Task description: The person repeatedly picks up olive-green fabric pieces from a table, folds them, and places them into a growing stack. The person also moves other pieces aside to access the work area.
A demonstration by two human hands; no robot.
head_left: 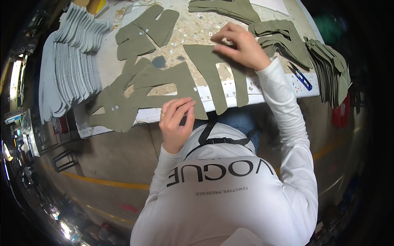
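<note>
Currently, a forked olive piece [212, 74] lies left of the blue-handled snips [299, 74]. Between them, the right hand [245, 47] arches over its top, thumb and fingers parted. Farther left of the snips, the left hand [177, 125] curls its fingers; whether they pinch another olive piece [184, 82], I cannot tell.

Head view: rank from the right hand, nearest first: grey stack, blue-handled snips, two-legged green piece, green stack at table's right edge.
From the right hand:
1. Two-legged green piece: under it
2. Blue-handled snips: right
3. Green stack: farther right
4. Grey stack: far left
</note>
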